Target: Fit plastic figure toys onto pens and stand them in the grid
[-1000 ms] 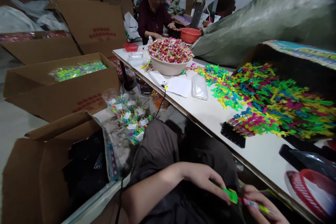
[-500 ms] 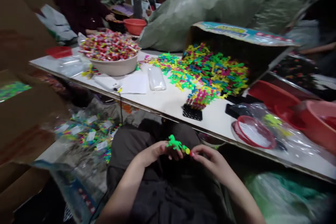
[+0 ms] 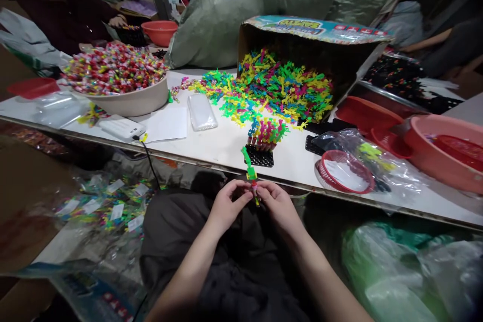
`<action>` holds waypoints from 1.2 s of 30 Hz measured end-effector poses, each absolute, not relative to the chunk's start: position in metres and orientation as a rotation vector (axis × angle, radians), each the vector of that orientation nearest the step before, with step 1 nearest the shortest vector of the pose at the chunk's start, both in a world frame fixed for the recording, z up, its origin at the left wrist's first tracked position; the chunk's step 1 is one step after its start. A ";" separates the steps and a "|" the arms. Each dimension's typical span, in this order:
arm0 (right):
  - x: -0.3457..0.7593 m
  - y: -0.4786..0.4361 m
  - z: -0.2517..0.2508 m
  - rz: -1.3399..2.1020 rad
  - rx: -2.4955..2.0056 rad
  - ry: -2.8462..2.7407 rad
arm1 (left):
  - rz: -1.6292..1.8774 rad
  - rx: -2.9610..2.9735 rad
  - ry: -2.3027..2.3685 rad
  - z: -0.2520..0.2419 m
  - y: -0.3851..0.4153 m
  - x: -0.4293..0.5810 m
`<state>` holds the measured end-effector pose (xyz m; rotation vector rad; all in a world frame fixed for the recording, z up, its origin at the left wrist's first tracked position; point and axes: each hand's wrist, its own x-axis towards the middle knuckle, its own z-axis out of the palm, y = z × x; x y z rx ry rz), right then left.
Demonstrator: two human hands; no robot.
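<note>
Over my lap, just in front of the table edge, my left hand (image 3: 231, 205) and my right hand (image 3: 276, 205) meet at their fingertips. Between them they pinch a small plastic toy (image 3: 251, 173), held upright. Its top is bright green with yellow bits at the sides; a red and whitish piece sits lower, partly covered by my fingers. Behind it on the table is a black perforated rack (image 3: 260, 158), with several similar toys (image 3: 267, 132) standing in rows. A heap of loose green, yellow, blue and pink plastic pieces (image 3: 289, 90) spills from a cardboard box (image 3: 313, 30) lying on its side.
At left stands a cream basin (image 3: 128, 103) piled with red and white pieces. Near it lie a white power bank (image 3: 121, 128) and a clear plastic pack (image 3: 202, 112). Red baskets (image 3: 368, 181) and a pink basin (image 3: 433, 146) are at right. Filled bags (image 3: 98, 206) lie below left.
My hands have come closer together, and the toy has turned from lying sideways to upright. Its green part, earlier in my left hand, now points up. The view has shifted to the right.
</note>
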<state>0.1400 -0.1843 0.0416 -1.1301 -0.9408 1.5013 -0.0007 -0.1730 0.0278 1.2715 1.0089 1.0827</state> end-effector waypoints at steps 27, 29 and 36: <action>0.154 -0.168 0.033 0.932 -1.274 -1.389 | 1.156 1.690 0.995 0.041 -0.144 0.020; 0.159 -0.167 0.032 0.922 -1.297 -1.336 | 1.104 1.878 1.010 0.034 -0.121 0.009; 0.183 -0.163 0.030 0.902 -1.396 -1.136 | 0.704 2.396 1.051 0.015 -0.059 0.006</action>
